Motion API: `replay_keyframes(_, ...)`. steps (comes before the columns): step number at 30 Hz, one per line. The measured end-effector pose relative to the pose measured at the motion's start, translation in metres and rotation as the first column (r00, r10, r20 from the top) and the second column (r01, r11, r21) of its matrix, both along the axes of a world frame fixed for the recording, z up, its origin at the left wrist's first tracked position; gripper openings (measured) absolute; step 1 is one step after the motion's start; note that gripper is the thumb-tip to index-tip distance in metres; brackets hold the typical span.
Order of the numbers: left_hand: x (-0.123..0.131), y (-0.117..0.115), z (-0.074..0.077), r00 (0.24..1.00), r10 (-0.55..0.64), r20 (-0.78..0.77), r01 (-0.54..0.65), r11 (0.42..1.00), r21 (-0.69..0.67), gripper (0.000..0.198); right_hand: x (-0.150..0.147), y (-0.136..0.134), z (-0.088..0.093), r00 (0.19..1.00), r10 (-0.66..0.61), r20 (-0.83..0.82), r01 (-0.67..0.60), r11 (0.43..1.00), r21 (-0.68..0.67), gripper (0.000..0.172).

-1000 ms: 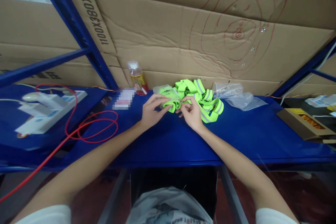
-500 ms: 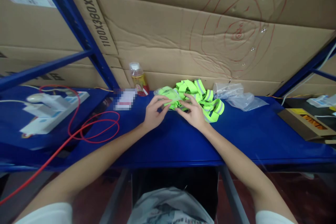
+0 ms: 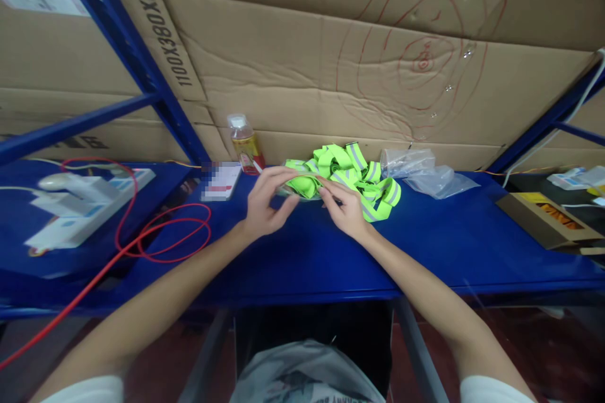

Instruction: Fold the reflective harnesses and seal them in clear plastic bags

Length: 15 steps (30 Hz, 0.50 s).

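Just left of the heap [image 3: 352, 177] of flat, fluorescent-green straps with grey stripes, too tangled for counting, one soft green bundle [image 3: 302, 184] is nestling inside a thin clear bag [image 3: 282, 191]. The right hand [image 3: 348, 211] is pinching the bag's edge between its fingers, while the left hand [image 3: 265, 204] is curving along it, thumb parted. One plastic bottle [image 3: 246, 148] is standing farther left of the heap, crumpled clear plastic [image 3: 437, 181] lying right of it.

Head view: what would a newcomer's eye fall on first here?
Most likely the tangled pile of neon green straps with silvery stripes, bright against the blue tabletop near its back edge. Just left of it, the left hand and right hand meet at a bundle of the same green in clear plastic. Next, perhaps, the red rings drawn on the cardboard behind, upper right.
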State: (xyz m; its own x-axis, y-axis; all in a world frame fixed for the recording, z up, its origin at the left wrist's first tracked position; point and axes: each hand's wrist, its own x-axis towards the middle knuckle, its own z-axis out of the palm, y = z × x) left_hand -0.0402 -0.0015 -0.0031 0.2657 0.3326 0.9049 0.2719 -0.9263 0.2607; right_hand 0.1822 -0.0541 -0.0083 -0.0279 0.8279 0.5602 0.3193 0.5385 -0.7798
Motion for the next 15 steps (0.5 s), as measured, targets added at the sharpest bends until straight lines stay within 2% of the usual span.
replay_keyframes(2,-0.002,0.0,0.001,0.997,-0.041,-0.071,0.048,0.993,0.104,0.077,-0.003,-0.003,0.003,0.992,-0.044,-0.122,0.04,0.998,-0.04,0.047)
replay_keyframes(3,-0.002,0.0,0.002,0.996,-0.023,-0.087,0.037,0.987,0.156,0.089,-0.005,-0.004,0.005,0.982,-0.056,-0.178,0.046,0.997,-0.059,0.048)
replay_keyframes(4,-0.002,0.0,0.003,0.996,0.019,-0.086,-0.002,0.98,0.197,0.096,-0.006,-0.004,0.007,0.972,-0.061,-0.228,0.044,0.996,-0.075,0.048)
replay_keyframes(6,-0.001,0.0,0.003,0.991,0.102,-0.087,-0.084,0.978,0.19,0.093,-0.008,-0.004,0.01,0.955,-0.05,-0.293,0.019,0.994,-0.107,0.05)
replay_keyframes(7,0.0,0.0,0.002,0.99,0.1,-0.095,-0.089,0.99,0.113,0.088,-0.009,-0.002,0.011,0.949,-0.041,-0.312,0.001,0.992,-0.127,0.051)
replay_keyframes(9,0.003,0.003,-0.002,0.996,-0.004,-0.094,-0.012,0.984,-0.177,0.074,-0.007,0.001,0.01,0.943,-0.026,-0.332,-0.029,0.987,-0.16,0.054)
replay_keyframes(11,0.008,0.006,-0.01,0.992,-0.123,0.0,0.109,0.875,-0.472,0.065,-0.003,0.007,0.005,0.951,-0.006,-0.31,-0.051,0.983,-0.176,0.054)
replay_keyframes(12,0.01,0.008,-0.014,0.987,-0.146,0.064,0.156,0.81,-0.565,0.063,0.0,0.01,0.003,0.962,0.003,-0.273,-0.052,0.984,-0.172,0.054)
replay_keyframes(13,0.012,0.01,-0.018,0.981,-0.153,0.117,0.193,0.762,-0.618,0.063,0.004,0.012,0.001,0.978,0.005,-0.21,-0.038,0.987,-0.154,0.054)
replay_keyframes(15,0.014,0.013,-0.024,0.971,-0.157,0.18,0.238,0.72,-0.652,0.063,0.011,0.018,-0.003,0.999,-0.036,-0.017,0.035,0.996,-0.077,0.051)
